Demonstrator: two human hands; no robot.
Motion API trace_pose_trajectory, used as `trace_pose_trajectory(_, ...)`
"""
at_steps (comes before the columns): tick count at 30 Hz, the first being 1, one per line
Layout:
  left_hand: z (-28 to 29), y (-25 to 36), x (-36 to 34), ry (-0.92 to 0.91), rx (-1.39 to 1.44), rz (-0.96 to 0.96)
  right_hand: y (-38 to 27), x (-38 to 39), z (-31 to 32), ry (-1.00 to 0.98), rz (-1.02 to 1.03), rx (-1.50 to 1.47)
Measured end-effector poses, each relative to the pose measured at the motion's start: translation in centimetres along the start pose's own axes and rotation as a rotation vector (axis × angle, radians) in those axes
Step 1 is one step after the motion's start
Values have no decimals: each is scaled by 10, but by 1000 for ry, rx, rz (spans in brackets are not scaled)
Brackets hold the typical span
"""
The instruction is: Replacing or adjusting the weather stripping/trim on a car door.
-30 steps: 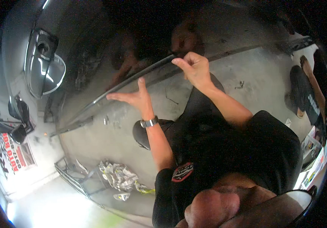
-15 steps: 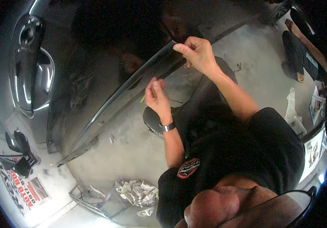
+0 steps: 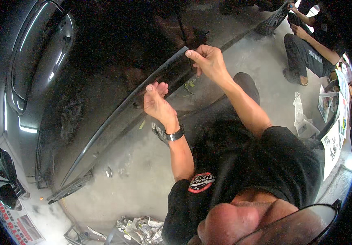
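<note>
A long, dark, glossy trim strip (image 3: 114, 108) runs slantwise along the lower part of a black car's side panel. At its upper right end, my right hand (image 3: 209, 62) pinches the strip, thumb on the face and fingers curled behind the edge. Farther down the strip is my left hand (image 3: 158, 107), wearing a black wristwatch (image 3: 174, 134). Its thumb is raised and its fingers are apart and partly bent, close to the strip's lower edge. Whether those fingertips touch it I cannot tell.
A co-worker (image 3: 313, 38) in dark clothes crouches at the upper right. Crumpled newspaper (image 3: 141, 229) lies on the concrete floor (image 3: 123, 183). A green scrap (image 3: 189, 85) is near my right hand. A car door handle (image 3: 41, 53) shows at upper left, papers (image 3: 333, 149) at right.
My left hand has shifted left toward the strip, its fingers now spread more. My right hand stays at the strip's end. The view has swung, showing more of the co-worker.
</note>
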State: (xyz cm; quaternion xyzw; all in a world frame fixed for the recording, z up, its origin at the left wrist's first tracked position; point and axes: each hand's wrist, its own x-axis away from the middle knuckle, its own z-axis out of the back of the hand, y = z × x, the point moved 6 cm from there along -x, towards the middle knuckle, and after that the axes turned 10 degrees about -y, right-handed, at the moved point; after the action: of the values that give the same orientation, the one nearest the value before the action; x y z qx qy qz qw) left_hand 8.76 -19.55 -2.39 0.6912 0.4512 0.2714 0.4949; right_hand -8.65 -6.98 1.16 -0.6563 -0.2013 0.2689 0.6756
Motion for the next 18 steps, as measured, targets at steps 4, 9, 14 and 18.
trace_pose_trajectory(4, 2, -3, -1, 5, -11, -34, 1, 0, 1, 2, 15, 24)
trace_pose_trajectory(9, 2, -5, 0, 2, -24, -37, -1, 1, 1, 0, 29, 45)
trace_pose_trajectory(14, 2, -5, 0, -44, 5, -39, -7, 4, 3, 3, 27, 70)
trace_pose_trajectory(18, 6, -7, 1, -68, 16, -65, -7, 7, 2, -51, 9, 150)
